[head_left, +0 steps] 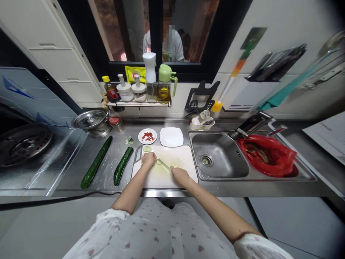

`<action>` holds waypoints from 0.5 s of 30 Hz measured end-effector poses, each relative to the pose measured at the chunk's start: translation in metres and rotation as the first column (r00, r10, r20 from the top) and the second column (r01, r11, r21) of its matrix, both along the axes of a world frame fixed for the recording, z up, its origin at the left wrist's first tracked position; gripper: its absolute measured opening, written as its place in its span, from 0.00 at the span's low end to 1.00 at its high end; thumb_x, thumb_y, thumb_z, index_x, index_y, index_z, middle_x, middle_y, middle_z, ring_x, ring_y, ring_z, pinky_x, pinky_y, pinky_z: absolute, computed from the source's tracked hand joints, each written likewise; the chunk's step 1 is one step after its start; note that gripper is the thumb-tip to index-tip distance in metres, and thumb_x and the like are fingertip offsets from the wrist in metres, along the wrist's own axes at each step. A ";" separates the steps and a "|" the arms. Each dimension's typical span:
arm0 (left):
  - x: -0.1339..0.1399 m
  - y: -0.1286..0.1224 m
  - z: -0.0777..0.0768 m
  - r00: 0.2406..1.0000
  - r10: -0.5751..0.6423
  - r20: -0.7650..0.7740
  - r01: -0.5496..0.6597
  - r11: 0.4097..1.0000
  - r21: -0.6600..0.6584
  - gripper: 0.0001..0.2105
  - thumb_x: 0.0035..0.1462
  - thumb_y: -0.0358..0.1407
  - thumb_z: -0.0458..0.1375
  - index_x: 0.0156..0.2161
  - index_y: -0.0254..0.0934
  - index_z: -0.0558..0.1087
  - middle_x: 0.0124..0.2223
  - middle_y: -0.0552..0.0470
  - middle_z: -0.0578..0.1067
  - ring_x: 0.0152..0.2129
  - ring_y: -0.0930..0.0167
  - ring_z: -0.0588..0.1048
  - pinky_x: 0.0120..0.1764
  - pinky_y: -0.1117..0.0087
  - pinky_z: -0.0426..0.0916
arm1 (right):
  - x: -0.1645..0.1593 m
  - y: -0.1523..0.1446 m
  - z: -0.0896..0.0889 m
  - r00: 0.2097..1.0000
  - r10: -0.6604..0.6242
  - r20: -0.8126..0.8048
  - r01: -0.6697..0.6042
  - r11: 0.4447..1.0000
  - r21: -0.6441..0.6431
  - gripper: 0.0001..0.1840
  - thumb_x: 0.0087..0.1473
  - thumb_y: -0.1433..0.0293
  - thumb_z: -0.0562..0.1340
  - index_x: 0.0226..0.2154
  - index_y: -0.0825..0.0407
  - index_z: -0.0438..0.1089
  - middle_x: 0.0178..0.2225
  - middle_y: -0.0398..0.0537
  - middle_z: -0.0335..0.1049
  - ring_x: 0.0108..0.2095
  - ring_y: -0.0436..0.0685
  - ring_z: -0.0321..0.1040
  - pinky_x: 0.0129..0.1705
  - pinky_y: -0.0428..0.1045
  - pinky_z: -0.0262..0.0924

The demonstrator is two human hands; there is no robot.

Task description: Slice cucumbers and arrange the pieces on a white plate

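On a white cutting board (pixel 175 180) with a grey handle edge, my right hand (pixel 181 176) is closed round the handle of a knife (pixel 166 166). The blade points up and left toward my left hand, and a thin round cucumber slice (pixel 159 162) lies at its tip. My left hand (pixel 148 158) rests at the board's left side with its fingers curled together; what they hold, if anything, is hidden. Just beyond it are a few pale cucumber slices (pixel 147 148). A shorter cucumber (pixel 123 166) and a longer cucumber (pixel 97 163) lie on the steel counter to the left.
Behind the board stand a plate of chopped red pieces (pixel 147 142) and a white square plate (pixel 171 137). Cucumber scraps (pixel 128 140) lie nearby. To the right are a sink (pixel 219 172) and a red plastic bag (pixel 280 165). A lidded pot (pixel 93 120) and condiment shelf (pixel 140 104) stand behind.
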State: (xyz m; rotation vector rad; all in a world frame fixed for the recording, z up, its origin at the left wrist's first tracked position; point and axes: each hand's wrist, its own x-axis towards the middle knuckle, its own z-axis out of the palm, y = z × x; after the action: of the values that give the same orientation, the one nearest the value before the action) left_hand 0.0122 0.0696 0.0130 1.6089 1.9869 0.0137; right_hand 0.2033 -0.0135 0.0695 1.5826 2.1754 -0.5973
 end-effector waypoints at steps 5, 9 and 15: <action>0.000 0.001 -0.001 1.000 -0.003 -0.005 0.003 1.000 0.003 0.04 0.48 0.36 0.61 0.32 0.44 0.75 0.39 0.52 0.79 0.46 0.63 0.72 0.51 0.60 0.55 | -0.001 0.001 0.003 1.000 -0.002 0.000 0.002 1.000 -0.001 0.19 0.59 0.79 0.47 0.50 0.55 0.62 0.41 0.60 0.74 0.44 0.60 0.73 0.41 0.50 0.64; -0.001 0.001 -0.002 1.000 -0.020 -0.011 0.020 1.000 0.000 0.04 0.49 0.36 0.60 0.33 0.44 0.75 0.40 0.52 0.79 0.45 0.63 0.72 0.50 0.60 0.55 | -0.003 0.002 0.007 1.000 0.005 0.010 -0.005 1.000 -0.010 0.19 0.59 0.80 0.47 0.51 0.55 0.62 0.41 0.61 0.74 0.45 0.60 0.72 0.41 0.52 0.64; -0.001 0.001 -0.002 1.000 -0.014 -0.015 0.014 1.000 -0.003 0.05 0.48 0.36 0.61 0.33 0.44 0.75 0.39 0.52 0.79 0.46 0.63 0.72 0.50 0.60 0.55 | -0.004 0.006 0.012 0.999 0.035 0.036 -0.035 0.999 -0.005 0.20 0.59 0.80 0.47 0.51 0.55 0.62 0.42 0.60 0.74 0.45 0.60 0.72 0.42 0.51 0.64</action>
State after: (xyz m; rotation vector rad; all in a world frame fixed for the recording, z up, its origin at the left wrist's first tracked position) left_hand 0.0110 0.0708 0.0112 1.6258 1.9855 -0.0072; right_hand 0.1994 -0.0071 0.0818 1.5385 2.1697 -0.5582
